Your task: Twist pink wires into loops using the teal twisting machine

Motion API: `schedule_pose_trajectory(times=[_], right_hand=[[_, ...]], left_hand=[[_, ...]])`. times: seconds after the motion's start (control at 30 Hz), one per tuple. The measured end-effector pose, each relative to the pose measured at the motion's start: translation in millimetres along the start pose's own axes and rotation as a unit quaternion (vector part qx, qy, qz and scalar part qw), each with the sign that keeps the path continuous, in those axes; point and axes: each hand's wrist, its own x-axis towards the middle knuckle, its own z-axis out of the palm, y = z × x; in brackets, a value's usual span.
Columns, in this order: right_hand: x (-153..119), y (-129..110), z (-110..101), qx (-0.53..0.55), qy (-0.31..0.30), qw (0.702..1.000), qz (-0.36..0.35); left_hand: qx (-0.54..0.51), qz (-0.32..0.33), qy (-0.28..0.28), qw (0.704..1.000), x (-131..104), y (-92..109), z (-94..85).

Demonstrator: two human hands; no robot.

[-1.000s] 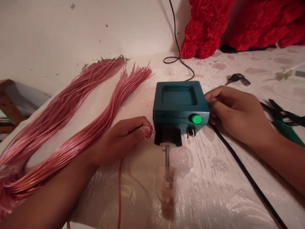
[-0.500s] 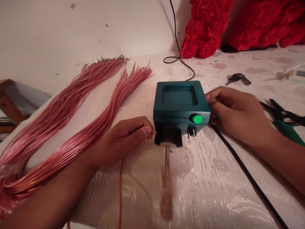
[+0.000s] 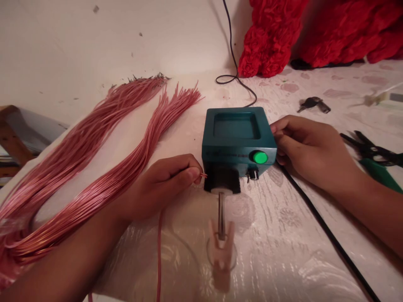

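Note:
A teal machine [image 3: 239, 126] with a lit green button [image 3: 260, 157] stands on the table. From its dark front a metal shaft [image 3: 221, 209] points toward me, with a blurred pinkish clip [image 3: 222, 256] at its end. My left hand [image 3: 170, 180] pinches a thin pink wire whose end shows at the machine's left front corner. Below that hand a pink wire [image 3: 160, 256] hangs down. My right hand [image 3: 310, 147] has its thumb and fingers against the machine's right side.
Two bundles of pink wires [image 3: 126, 176] lie at the left. Red artificial roses [image 3: 267, 46] stand at the back. At the right are keys [image 3: 314, 104], black-handled pliers [image 3: 373, 149] and a black cable [image 3: 324, 226]. A thin black cord [image 3: 233, 50] runs behind the machine.
The clip on the shaft looks different, its two prongs now spread in view where it was a narrow blur. Both hands have stayed in place.

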Motion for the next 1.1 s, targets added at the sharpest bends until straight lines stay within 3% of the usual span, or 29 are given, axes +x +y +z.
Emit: schedule_pose_trajectory(times=[1.1], right_hand=[[2.6, 2.6, 1.2, 0.032, 0.007, 0.999, -0.004]], left_hand=[[0.014, -0.008, 0.001, 1.0, -1.5, 2.9, 0.8]])
